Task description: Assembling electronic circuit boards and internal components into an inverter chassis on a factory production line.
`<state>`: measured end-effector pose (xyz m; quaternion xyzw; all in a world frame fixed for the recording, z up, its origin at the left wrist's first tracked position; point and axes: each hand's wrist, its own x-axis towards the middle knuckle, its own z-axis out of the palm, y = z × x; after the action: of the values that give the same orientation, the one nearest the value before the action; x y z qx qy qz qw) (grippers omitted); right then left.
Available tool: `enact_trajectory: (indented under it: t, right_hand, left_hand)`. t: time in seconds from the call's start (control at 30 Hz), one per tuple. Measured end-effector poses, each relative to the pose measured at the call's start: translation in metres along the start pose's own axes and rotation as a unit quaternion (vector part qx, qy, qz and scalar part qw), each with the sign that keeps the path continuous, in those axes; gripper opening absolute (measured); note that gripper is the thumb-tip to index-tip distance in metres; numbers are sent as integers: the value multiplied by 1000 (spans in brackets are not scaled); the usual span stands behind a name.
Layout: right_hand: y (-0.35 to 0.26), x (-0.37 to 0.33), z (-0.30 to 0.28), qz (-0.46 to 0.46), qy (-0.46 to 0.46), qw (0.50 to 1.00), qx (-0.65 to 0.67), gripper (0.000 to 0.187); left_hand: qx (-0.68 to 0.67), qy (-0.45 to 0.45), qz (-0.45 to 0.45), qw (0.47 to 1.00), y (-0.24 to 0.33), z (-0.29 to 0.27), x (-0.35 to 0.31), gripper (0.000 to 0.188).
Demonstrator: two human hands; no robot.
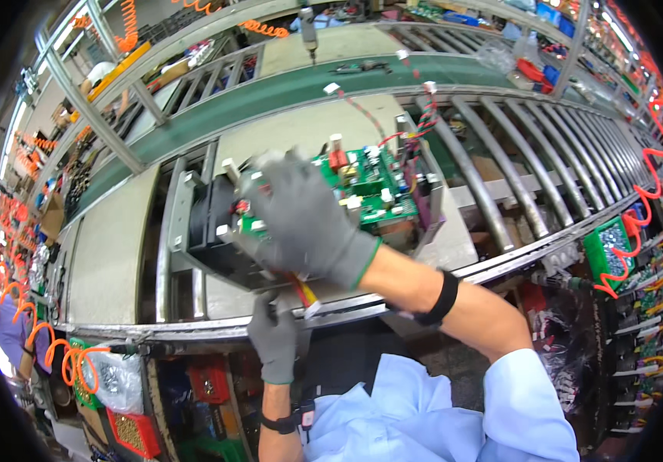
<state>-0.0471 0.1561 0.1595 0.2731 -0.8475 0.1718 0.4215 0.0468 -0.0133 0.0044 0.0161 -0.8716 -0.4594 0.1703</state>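
Note:
A green circuit board (366, 185) with many parts sits in a black metal housing (220, 208) on a pale board (455, 239) on the line. Above the left part of the circuit board is my right hand (304, 219), in a grey glove and blurred by motion; its fingertips are hard to make out. My left hand (272, 339), also gloved, is at the near rail with its fingers curled; what they hold, if anything, is hidden. Beside it hang red and yellow wires (304, 291) with a white plug. Red and black twisted wires (428, 115) rise from the housing's far right.
Metal rollers (528, 169) run to the right. A green belt (247, 96) crosses behind, and a power screwdriver (309, 35) hangs over it. A green bin of screws (609, 250) is at right, a red bin of brass-coloured fasteners (133, 433) at lower left. Orange coiled hoses (639, 196) hang nearby.

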Motion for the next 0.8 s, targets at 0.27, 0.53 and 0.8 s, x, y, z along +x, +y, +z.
enact_trajectory:
  t: [0.27,0.53,0.8]
  right_hand:
    - [-55,-162,-60,47,-110,964,238,33]
    - [6,-321,-186,400,-118,909,-8,20]
    - [94,-391,-387,586,343,721,-135,21]
  left_hand:
    - [28,-14,-1,999,-9,-4,-12,21]
    - [131,-25,42,990,-28,5,-8,21]
    - [204,-123,8,971,9,-8,2,32]
